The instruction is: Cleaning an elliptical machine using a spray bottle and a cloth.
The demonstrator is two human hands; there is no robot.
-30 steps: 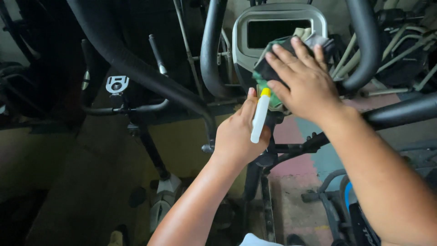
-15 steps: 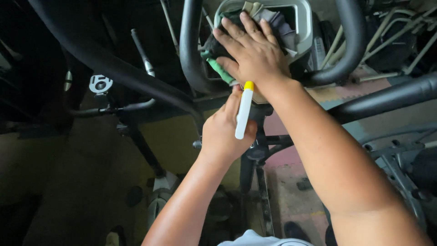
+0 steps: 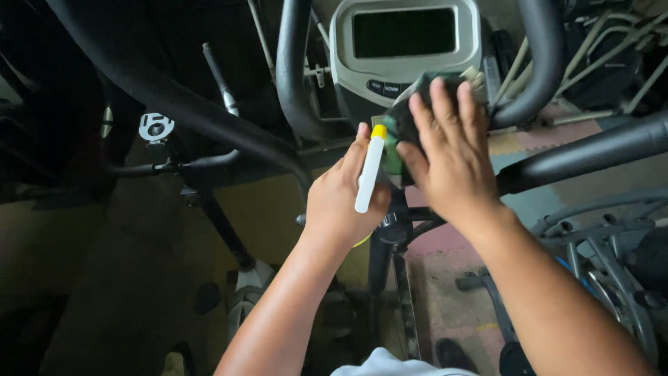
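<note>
Left hand [image 3: 344,198] grips white spray bottle [image 3: 369,169]; right hand [image 3: 449,157] presses green cloth [image 3: 402,125] flat.

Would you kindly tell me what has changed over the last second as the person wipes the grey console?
The right hand slid the dark green cloth down off the grey display console face, so its dark screen is uncovered and the cloth now sits at the lower edge. The left hand still holds the white, yellow-capped marker-like tube; nothing was released.
</note>
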